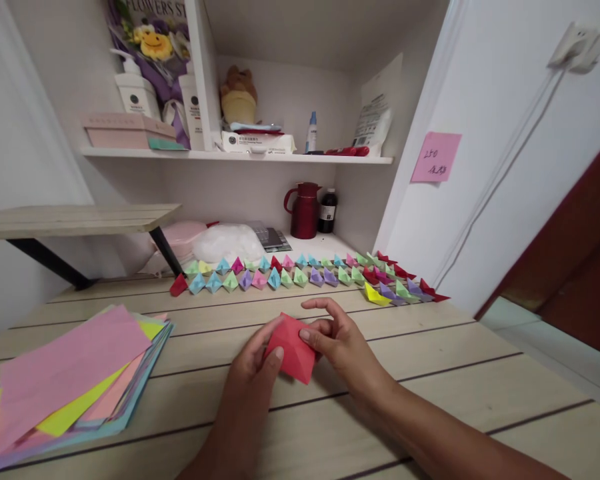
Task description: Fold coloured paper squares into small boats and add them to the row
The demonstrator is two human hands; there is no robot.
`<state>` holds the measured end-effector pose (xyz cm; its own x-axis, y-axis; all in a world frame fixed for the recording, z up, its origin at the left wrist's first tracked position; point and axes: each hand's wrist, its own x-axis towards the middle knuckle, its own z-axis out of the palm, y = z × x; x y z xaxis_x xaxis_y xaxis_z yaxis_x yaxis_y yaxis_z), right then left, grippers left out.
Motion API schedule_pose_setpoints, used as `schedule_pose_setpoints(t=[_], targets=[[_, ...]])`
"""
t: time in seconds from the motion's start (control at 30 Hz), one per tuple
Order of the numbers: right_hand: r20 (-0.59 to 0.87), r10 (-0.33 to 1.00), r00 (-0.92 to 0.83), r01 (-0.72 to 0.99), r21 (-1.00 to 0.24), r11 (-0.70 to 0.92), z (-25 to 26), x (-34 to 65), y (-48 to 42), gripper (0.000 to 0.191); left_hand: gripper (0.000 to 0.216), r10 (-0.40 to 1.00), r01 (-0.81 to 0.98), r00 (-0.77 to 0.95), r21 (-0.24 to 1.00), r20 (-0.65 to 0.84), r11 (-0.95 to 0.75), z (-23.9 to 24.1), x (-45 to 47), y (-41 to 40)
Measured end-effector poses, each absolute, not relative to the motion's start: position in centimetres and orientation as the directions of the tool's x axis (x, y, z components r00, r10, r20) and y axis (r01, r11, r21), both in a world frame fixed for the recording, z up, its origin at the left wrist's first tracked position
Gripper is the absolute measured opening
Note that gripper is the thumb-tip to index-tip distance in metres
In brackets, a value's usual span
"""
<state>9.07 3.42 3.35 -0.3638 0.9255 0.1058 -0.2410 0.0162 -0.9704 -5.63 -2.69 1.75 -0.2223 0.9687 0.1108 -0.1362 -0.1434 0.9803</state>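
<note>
Red paper (296, 353): folded piece, held between both hands at the middle of my view, over the near part of the tabletop (460, 407). Whether its lowest corner touches the wood, I cannot tell.
Left hand (253, 365): closed on the left side of the piece, thumb on the near face, fingers along the upper left edge and partly out of sight behind.
Right hand (341, 341): pinching the right side, thumb laid on the near face; index finger crooked clear of the paper, other fingers partly hidden.
Crease lines: faint ones visible on the near face. Layers beneath not confirmed from my camera.
Weight: judged very light; a fingertip pinch should carry it.
Stiffness: judged crisp along the folds and limp across single layers, so I would expect open flaps to bow under a push.
Surface: looks matt; I rate slipping as a low risk.
Fragility: judged prone to tearing at corners and to stray creasing if squeezed mid-panel.
Where to hold: I recommend opposite edges or folded corners, thumb and finger pads flat, pressure kept on existing folds.
Paper boats (275, 278): multicoloured, ranged in rows behind the hands.
Paper stack (75, 373): loose coloured sheets, well left of the hands.
</note>
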Motion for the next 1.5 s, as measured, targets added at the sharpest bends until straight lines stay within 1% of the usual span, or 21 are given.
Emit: schedule_pose_setpoints(t=[0.07, 0.13, 0.2, 0.3, 0.4, 0.53, 0.63, 0.73, 0.8, 0.87, 1.0, 1.1, 1.2, 1.3, 1.4, 1.5], targets=[[0.147, 0.915, -0.376, -0.216, -0.974, 0.068, 3.3, 9.1, 3.5, 0.031, 0.032, 0.971, -0.029, -0.155, 0.982, 0.180, -0.187, 2.1, -5.4, -2.9], [0.161, 0.906, -0.391, -0.169, -0.980, 0.101, 3.4, 9.1, 3.5, 0.019, 0.026, 0.972, 0.004, -0.130, 0.980, 0.198, -0.200, 2.1, -5.2, -3.1], [0.146, 0.902, -0.407, -0.134, -0.986, 0.099, 3.4, 9.2, 3.5, 0.018, 0.027, 0.979, -0.072, -0.144, 0.985, 0.145, -0.157, 2.0, -5.0, -3.0], [0.105, 0.902, -0.418, -0.124, -0.991, 0.058, 3.5, 9.4, 3.6, 0.015, 0.031, 0.989, -0.217, -0.146, 0.975, 0.016, -0.048, 1.8, -5.2, -2.8], [0.076, 0.894, -0.442, -0.101, -0.994, 0.035, 3.6, 9.5, 3.6, 0.013, 0.030, 0.990, -0.287, -0.131, 0.958, -0.054, 0.014, 1.9, -5.5, -2.8], [0.035, 0.872, -0.489, -0.100, -0.995, -0.016, 4.0, 9.7, 3.8, 0.017, 0.030, 0.997, -0.388, -0.065, 0.922, -0.039, 0.010, 2.5, -5.5, -3.1], [0.020, 0.828, -0.561, -0.117, -0.992, -0.055, 4.5, 10.0, 3.7, 0.026, 0.031, 0.999, -0.413, -0.018, 0.910, -0.040, 0.029, 2.9, -5.5, -3.3], [0.057, 0.764, -0.643, -0.145, -0.988, -0.048, 5.1, 10.1, 3.4, 0.038, 0.031, 1.000, -0.407, -0.018, 0.913, -0.013, 0.005, 3.1, -5.5, -3.5], [0.094, 0.729, -0.679, -0.164, -0.986, -0.026, 5.3, 10.1, 3.3, 0.042, 0.033, 1.000, -0.394, -0.027, 0.919, 0.010, -0.020, 3.3, -5.5, -3.5], [0.098, 0.729, -0.677, -0.152, -0.988, -0.008, 5.4, 10.1, 3.3, 0.038, 0.036, 0.999, -0.363, -0.028, 0.931, 0.018, -0.026, 3.5, -5.5, -3.6], [0.072, 0.779, -0.622, -0.104, -0.995, 0.009, 5.2, 10.4, 3.7, 0.025, 0.037, 1.000, -0.312, -0.018, 0.950, 0.024, -0.028, 3.9, -5.6, -3.7], [0.071, 0.786, -0.614, -0.086, -0.996, 0.023, 4.9, 10.7, 4.0, 0.022, 0.039, 1.000, -0.302, -0.006, 0.953, 0.026, -0.027, 3.7, -5.8, -3.7], [0.084, 0.766, -0.637, -0.077, -0.996, 0.045, 4.9, 10.9, 4.1, 0.025, 0.043, 0.999, -0.297, -0.046, 0.955, -0.007, -0.007, 3.2, -6.1, -3.5], [0.098, 0.708, -0.700, -0.096, -0.994, 0.042, 4.9, 11.1, 4.2, 0.036, 0.047, 0.993, -0.309, -0.112, 0.951, -0.029, -0.007, 2.9, -6.1, -3.3], [0.129, 0.659, -0.741, -0.131, -0.990, 0.046, 4.8, 11.3, 4.3, 0.042, 0.048, 0.991, -0.347, -0.131, 0.938, -0.034, -0.014, 2.8, -6.0, -3.2], [0.137, 0.665, -0.734, -0.136, -0.989, 0.053, 4.8, 11.2, 4.4, 0.044, 0.050, 0.990, -0.377, -0.135, 0.926, -0.045, -0.009, 2.8, -5.8, -3.1]])
